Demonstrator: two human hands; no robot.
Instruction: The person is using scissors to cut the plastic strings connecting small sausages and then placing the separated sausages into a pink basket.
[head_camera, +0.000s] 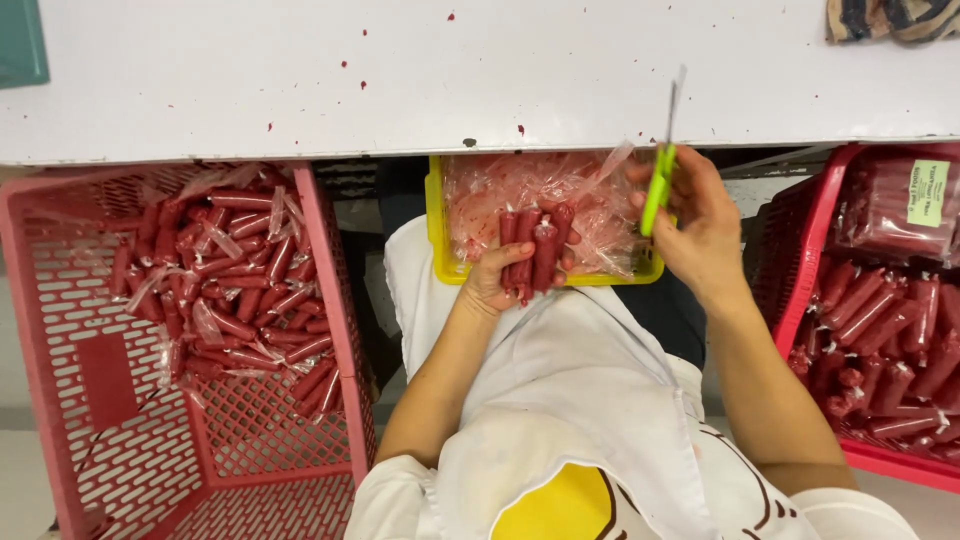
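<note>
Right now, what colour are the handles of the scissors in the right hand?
Bright lime green, seen best in the head view: the scissors are gripped by the right hand.

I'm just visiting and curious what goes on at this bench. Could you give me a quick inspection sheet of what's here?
Surface: white table, flecked with small red specks.
Job's things: bundle of red sausages in left hand; green-handled scissors in right hand, blades up.
Clutter: yellow tray of clear plastic scraps.
Fingers: both hands closed around what they hold.
Cables: nothing seen.
Surroundings: pink crate with loose sausages on the left; red crate with sausages and a labelled pack on the right; white apron.
</note>
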